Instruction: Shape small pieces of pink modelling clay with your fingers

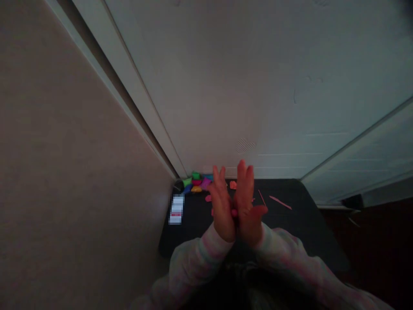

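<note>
Above the dark table, my left hand (pixel 222 210) and my right hand (pixel 246 206) face each other, palm to palm near the heels. Between the palms is a small pink lump of modelling clay (pixel 234 212), partly hidden by the hands. The fingers of both hands are stretched up and away from me, and my right thumb sticks out to the side. Behind my left hand, more pink clay (pixel 208 198) lies on the table. Beyond the fingers is an orange piece of clay (pixel 232 185).
On the black table (pixel 290 228), several colourful packets (pixel 196 182) are heaped at the back left. A blurred white item (pixel 176 209) lies by the left edge. To the right are a thin pink stick (pixel 262 197) and a pink tool (pixel 280 202). Walls border the back and left.
</note>
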Tool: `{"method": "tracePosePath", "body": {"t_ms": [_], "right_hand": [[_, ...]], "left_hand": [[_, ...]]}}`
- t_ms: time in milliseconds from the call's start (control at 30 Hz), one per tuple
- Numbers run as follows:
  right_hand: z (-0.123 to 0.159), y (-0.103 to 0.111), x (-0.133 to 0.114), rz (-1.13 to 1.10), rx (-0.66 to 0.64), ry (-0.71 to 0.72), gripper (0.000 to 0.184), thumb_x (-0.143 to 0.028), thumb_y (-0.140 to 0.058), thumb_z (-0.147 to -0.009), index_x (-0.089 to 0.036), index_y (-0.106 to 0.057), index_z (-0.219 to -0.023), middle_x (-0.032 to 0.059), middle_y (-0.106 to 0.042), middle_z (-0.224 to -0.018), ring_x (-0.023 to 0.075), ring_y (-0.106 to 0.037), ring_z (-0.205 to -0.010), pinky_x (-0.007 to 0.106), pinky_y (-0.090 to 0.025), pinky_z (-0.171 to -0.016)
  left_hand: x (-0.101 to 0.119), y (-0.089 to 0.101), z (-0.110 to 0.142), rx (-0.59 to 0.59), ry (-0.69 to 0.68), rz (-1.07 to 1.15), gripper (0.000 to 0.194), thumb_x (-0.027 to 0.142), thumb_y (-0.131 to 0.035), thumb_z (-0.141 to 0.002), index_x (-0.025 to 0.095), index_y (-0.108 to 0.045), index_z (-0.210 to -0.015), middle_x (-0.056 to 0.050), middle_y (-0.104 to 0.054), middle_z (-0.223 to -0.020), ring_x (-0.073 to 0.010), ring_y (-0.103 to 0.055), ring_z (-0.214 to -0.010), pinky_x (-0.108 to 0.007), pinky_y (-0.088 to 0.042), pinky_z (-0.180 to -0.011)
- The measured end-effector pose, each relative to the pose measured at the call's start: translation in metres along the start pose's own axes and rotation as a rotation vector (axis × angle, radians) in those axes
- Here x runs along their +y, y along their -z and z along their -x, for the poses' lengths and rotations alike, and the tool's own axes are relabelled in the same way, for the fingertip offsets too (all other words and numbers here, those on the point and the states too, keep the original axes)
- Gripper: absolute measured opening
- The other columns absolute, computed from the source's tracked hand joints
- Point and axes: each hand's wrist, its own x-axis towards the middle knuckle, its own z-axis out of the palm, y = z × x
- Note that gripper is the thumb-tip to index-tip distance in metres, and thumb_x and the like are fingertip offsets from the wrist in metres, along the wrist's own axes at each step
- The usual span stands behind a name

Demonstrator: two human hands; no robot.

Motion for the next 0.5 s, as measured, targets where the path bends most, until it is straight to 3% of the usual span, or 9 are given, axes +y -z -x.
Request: {"method": "tracePosePath", "body": {"t_ms": [100, 267, 367, 500], "right_hand": [[0.0034, 0.0013, -0.0009, -0.113, 0.068, 0.005, 0.062, -0.067, -0.014, -0.081, -0.04, -0.017, -0.136, -0.0104, -0.013, -0.148, 0.019, -0.01, -0.137, 0.045, -0.019, -0.11], [0.0065, -0.003, -0.0025, -0.23, 0.067, -0.04, 0.057, -0.067, -0.013, -0.081, -0.045, -0.022, -0.133, -0.0148, -0.009, -0.148, 0.0186, -0.019, -0.135, 0.043, -0.027, -0.106], [0.0082, -0.0039, -0.0035, -0.137, 0.094, -0.034, 0.063, -0.069, -0.011, -0.079, -0.042, -0.021, -0.135, -0.0122, -0.012, -0.148, 0.0211, -0.013, -0.136, 0.048, -0.025, -0.106], [0.0056, -0.0027, -0.0033, 0.123, 0.06, 0.178, 0.074, -0.071, 0.005, -0.074, -0.035, 0.0, -0.139, -0.0055, -0.007, -0.149, 0.0234, -0.002, -0.137, 0.056, -0.024, -0.103]], "left_hand": [[-0.0047, 0.0008, 0.0022, -0.049, -0.065, 0.039, 0.058, 0.049, 0.004, -0.087, 0.032, -0.018, -0.138, 0.004, -0.026, -0.146, -0.0092, -0.018, -0.134, -0.028, -0.013, -0.111], [-0.0061, 0.0017, 0.0053, -0.07, -0.099, -0.014, 0.059, 0.048, 0.007, -0.086, 0.035, -0.018, -0.137, 0.007, -0.024, -0.146, -0.01, -0.019, -0.134, -0.028, -0.017, -0.111], [-0.0057, 0.0026, 0.0064, -0.048, -0.193, -0.11, 0.06, 0.052, 0.006, -0.084, 0.039, -0.023, -0.135, 0.01, -0.026, -0.145, -0.0109, -0.02, -0.134, -0.028, -0.015, -0.111], [-0.0109, 0.0057, 0.0065, -0.065, -0.256, -0.137, 0.062, 0.058, -0.003, -0.082, 0.035, -0.021, -0.137, 0.008, -0.024, -0.146, -0.0121, -0.015, -0.135, -0.028, -0.012, -0.112]]}}
